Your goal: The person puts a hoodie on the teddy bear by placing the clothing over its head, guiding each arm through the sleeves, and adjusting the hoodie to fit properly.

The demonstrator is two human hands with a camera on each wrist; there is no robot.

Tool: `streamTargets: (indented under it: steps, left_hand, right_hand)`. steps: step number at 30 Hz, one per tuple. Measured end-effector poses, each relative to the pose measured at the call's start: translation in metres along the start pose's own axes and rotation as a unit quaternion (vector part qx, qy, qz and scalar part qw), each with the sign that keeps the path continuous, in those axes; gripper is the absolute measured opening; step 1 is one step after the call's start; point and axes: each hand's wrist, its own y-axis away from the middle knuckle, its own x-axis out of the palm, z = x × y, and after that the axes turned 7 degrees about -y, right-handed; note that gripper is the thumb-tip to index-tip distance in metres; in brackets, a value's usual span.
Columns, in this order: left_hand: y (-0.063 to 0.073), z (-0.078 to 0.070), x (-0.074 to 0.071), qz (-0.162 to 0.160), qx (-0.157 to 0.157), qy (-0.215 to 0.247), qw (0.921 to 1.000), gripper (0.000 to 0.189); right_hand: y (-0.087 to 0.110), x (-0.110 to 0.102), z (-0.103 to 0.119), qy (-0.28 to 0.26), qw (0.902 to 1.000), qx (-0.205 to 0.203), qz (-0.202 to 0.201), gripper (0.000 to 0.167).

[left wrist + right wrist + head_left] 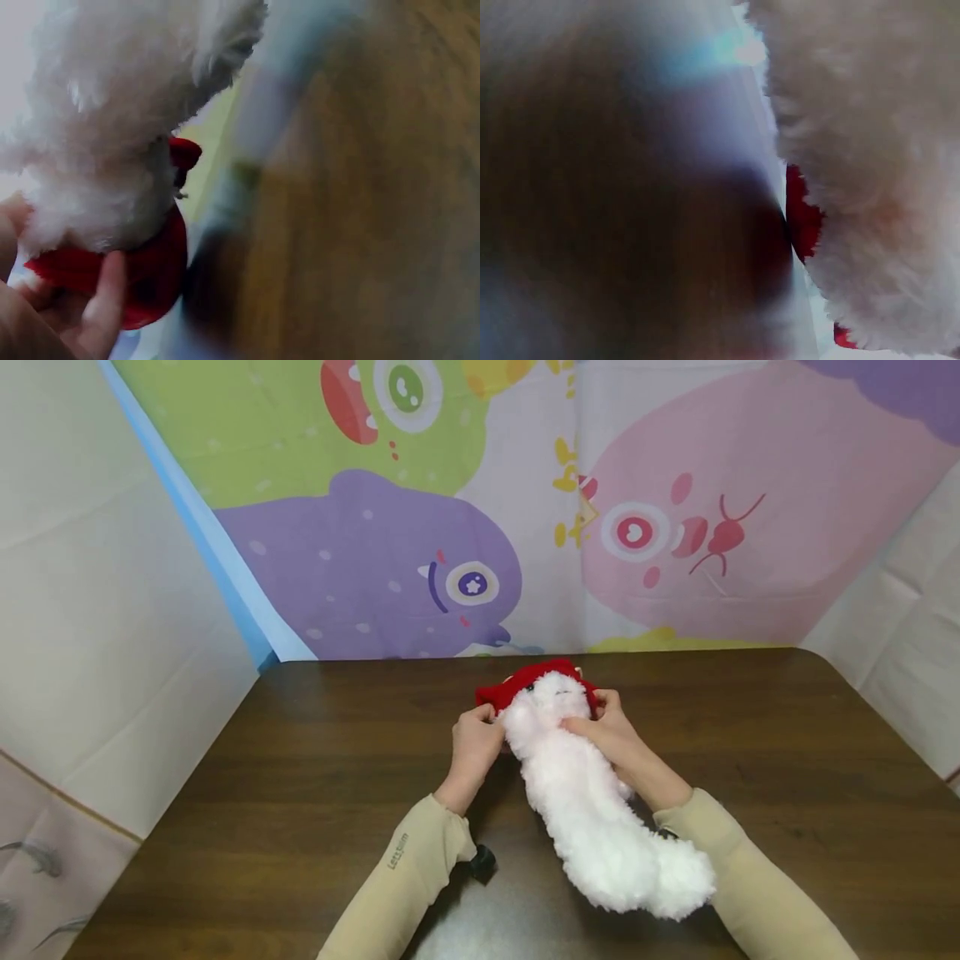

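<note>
A fluffy white plush toy [577,793] is held at a slant above the table, its long body hanging toward the near right. On its head sits a red hat [532,673], with one dark eye showing below the brim. My left hand [477,745] pinches the hat's left edge; the left wrist view shows a finger against the red fabric [154,281]. My right hand [617,739] grips the toy just below its head, thumb across the white fur and a finger by the hat's right edge. In the right wrist view, white fur [870,180] hides that hand.
The dark brown wooden table [337,760] spreads around both arms. Behind it hangs a cloth [420,552] printed with cartoon animals, and pale sheets [112,568] stand at the sides. A small black device [482,864] is at the left cuff.
</note>
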Motion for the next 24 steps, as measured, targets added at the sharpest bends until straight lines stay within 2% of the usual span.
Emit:
streamTargets:
  steps: [4, 6, 7, 10, 12, 15, 17, 19, 20, 24]
  left_hand:
    - [-0.004, -0.002, -0.012, 0.099, -0.015, 0.018, 0.9948, 0.017]
    - [-0.007, -0.002, -0.020, 0.130, -0.006, 0.022, 0.9913, 0.016]
    - [-0.009, -0.003, -0.023, 0.133, 0.007, 0.020, 0.9909, 0.020]
    - [-0.011, -0.005, -0.032, 0.124, 0.059, 0.038, 0.9898, 0.036]
    - [-0.013, -0.006, -0.036, 0.126, 0.109, 0.044, 0.9851, 0.042]
    - [-0.014, -0.006, -0.038, 0.147, 0.178, 0.000, 0.9729, 0.046]
    - [-0.015, -0.005, -0.038, 0.160, 0.210, -0.032, 0.9640, 0.048]
    - [-0.014, -0.004, -0.037, 0.155, 0.223, -0.052, 0.9609, 0.047]
    - [-0.014, -0.005, -0.036, 0.143, 0.224, -0.051, 0.9628, 0.045]
    - [-0.012, -0.009, -0.031, 0.066, 0.233, -0.049, 0.9690, 0.031]
  right_hand:
    - [0.000, -0.003, 0.000, 0.010, 0.9996, -0.023, 0.014, 0.065]
    - [0.000, -0.005, -0.001, 0.024, 0.9989, -0.033, 0.025, 0.065]
    - [0.000, -0.006, -0.001, 0.032, 0.9984, -0.037, 0.028, 0.066]
    - [0.000, -0.007, 0.000, 0.055, 0.9973, -0.038, 0.032, 0.068]
    - [0.001, -0.007, 0.001, 0.068, 0.9963, -0.039, 0.036, 0.070]
    - [0.001, -0.007, 0.002, 0.067, 0.9964, -0.036, 0.038, 0.069]
    - [0.002, -0.007, 0.002, 0.056, 0.9972, -0.029, 0.040, 0.067]
    - [0.003, -0.006, 0.004, 0.036, 0.9984, -0.014, 0.041, 0.064]
    - [0.004, -0.006, 0.005, 0.025, 0.9987, -0.007, 0.043, 0.062]
    - [0.010, -0.001, 0.011, -0.009, 0.9993, 0.000, 0.037, 0.062]
